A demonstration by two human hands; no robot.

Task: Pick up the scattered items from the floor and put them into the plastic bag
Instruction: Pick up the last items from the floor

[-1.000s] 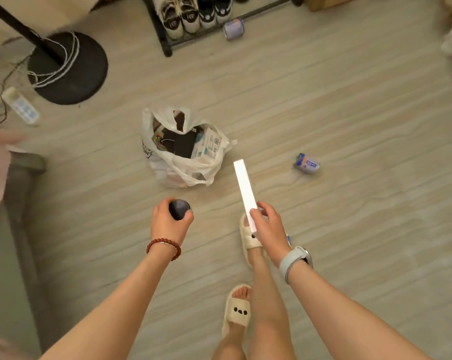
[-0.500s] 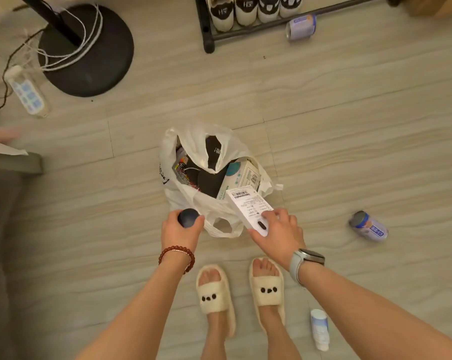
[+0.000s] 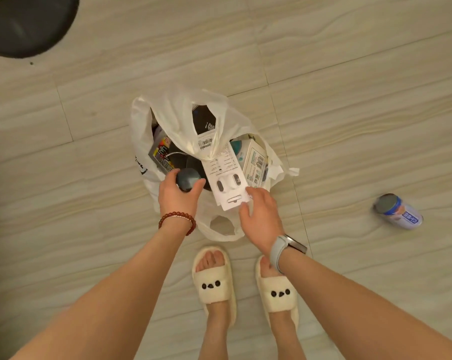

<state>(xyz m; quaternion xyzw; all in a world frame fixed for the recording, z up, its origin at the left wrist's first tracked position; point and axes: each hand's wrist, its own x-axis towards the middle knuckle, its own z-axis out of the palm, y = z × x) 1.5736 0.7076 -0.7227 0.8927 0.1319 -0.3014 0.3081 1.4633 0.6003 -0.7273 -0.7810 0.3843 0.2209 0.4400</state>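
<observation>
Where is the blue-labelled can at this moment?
The blue-labelled can lies on its side on the floor at the head view's right edge, apart from the white plastic bag and right hand.

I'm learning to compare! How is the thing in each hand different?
The left hand grips a dark round object; the right hand pinches a flat white card package. The round object is small; the card package is longer, printed. Both are over the plastic bag.

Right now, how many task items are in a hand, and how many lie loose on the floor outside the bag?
In a hand: 2, dark round item in left hand, white card pack at right hand
Loose on floor: 1, blue-labelled can
Total: 3
</observation>
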